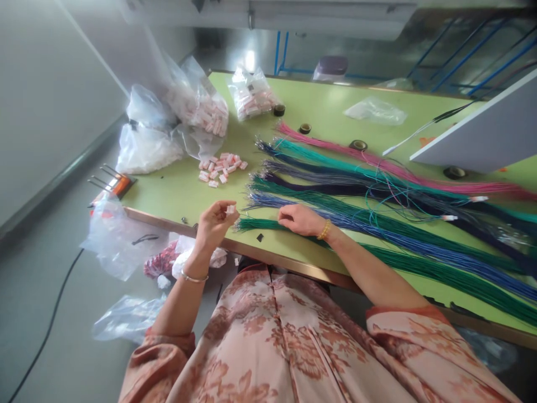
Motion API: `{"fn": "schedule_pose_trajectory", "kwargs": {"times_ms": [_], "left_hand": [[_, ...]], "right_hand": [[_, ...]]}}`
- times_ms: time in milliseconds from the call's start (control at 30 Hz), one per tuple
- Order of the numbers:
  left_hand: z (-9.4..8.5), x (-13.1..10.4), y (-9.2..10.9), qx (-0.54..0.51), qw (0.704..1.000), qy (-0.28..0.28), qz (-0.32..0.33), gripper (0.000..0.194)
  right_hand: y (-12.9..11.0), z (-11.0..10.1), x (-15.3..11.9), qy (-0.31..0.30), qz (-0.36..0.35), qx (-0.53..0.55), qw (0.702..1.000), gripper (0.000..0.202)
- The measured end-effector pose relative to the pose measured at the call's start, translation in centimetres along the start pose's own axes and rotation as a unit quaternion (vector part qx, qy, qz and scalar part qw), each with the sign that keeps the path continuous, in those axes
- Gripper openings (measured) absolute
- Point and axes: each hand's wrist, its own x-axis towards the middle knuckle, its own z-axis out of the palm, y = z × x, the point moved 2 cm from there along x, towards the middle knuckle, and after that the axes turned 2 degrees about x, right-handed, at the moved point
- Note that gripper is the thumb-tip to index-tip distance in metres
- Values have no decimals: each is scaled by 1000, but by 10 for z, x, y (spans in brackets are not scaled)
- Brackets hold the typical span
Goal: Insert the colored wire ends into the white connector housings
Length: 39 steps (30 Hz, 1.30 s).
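Between the thumb and fingers of my left hand is a small white connector housing, held above the table's front edge. My right hand is closed over the green wires, its fingertips at the bundle near the wire ends. Whether it grips a single wire there, I cannot make out. Beside it runs a bundle of blue wires. Farther back lie dark green, grey, black, teal and pink wires. A loose pile of pink-and-white connector housings lies beyond my left hand.
Plastic bags of housings stand at the back left. Rolls of black tape sit among the wires. An orange rack with metal prongs is at the left corner. A white panel rises at the right. More plastic bags hang off the left edge.
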Motion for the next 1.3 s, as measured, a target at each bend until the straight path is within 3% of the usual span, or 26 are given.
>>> {"fn": "schedule_pose_trajectory", "kwargs": {"times_ms": [167,367,533,633,700,767,867,967,1067,1300], "left_hand": [[24,-20,-3,98,992,-72,21,26],[51,-32,-14,322,927,-144,129,23],[56,-33,-15,331,922,-156,129,26],[54,-36,-16,255,956,-98,107,22],[49,-38,-20,140,988,-31,60,19],[43,-37,-24,-13,1000,19,-5,25],[35,-34,-25,-219,970,26,-100,36],[30,-29,-22,-339,924,13,-178,35],[31,-26,-19,-383,900,5,-210,33],[44,-26,-15,-427,878,-17,-215,25]], "right_hand": [[4,-4,-5,62,7,30,998,12],[-3,-4,1,56,25,129,990,16],[-33,4,31,60,-4,136,989,15],[-51,6,48,63,-14,150,987,14],[-60,5,55,67,-22,175,982,11],[-64,4,57,77,-33,206,975,11],[-65,2,52,110,-32,254,960,15],[-66,2,39,128,-23,281,951,17],[-68,3,25,127,-15,290,949,17],[-70,9,7,152,-9,273,950,14]]}}
